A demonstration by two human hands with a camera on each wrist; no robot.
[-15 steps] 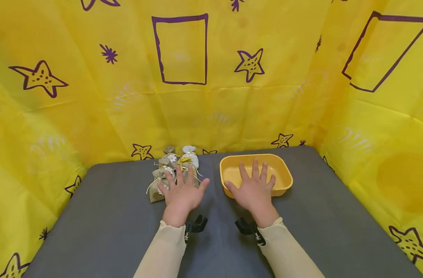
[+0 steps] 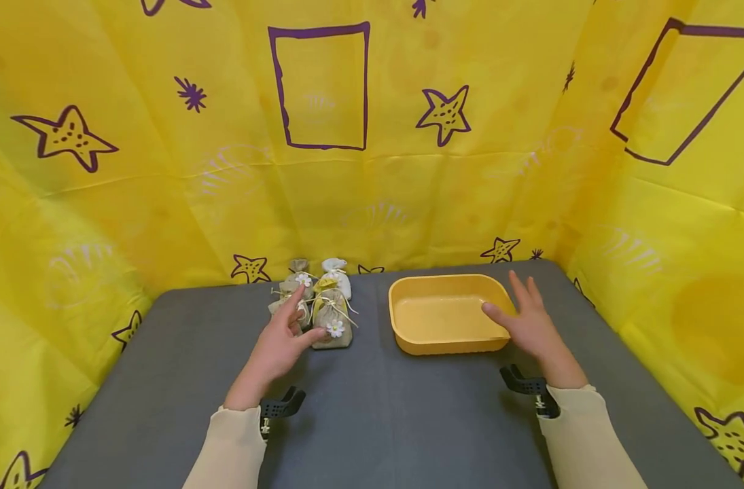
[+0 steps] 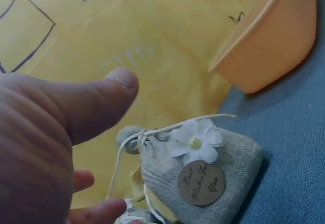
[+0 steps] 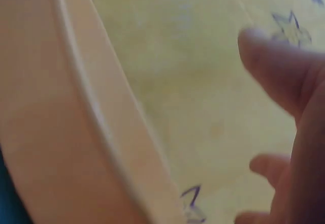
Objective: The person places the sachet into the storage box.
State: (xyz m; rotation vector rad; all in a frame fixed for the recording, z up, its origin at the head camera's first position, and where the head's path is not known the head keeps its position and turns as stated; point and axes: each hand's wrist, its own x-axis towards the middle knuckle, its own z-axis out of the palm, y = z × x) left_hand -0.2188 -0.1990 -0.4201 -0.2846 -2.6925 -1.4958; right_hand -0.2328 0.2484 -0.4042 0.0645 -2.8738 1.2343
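Observation:
Several small drawstring pouches stand in a cluster left of centre on the table. The nearest, a grey cloth pouch (image 2: 331, 314), bears a white flower; the left wrist view also shows a round tag (image 3: 201, 182) on it. My left hand (image 2: 276, 346) is at the cluster's left front, thumb and fingers spread apart, holding nothing. It hides part of the left-hand pouches. To the right sits a yellow-orange plastic bin (image 2: 451, 348) with nothing in it. My right hand (image 2: 535, 333) is at the bin's right side, fingers extended, thumb over the rim in the head view.
A dark grey cloth covers the table (image 2: 359, 421). Yellow fabric (image 2: 323, 197) with purple drawings hangs behind and along both sides. A white pouch (image 2: 341, 284) stands at the back of the cluster. Each wrist wears a black bracket (image 2: 284, 403).
My hands have moved apart, the left one leftward and the right one to the bin's right side. Both have turned from palm-down to more sideways. The pouches and bin stay put.

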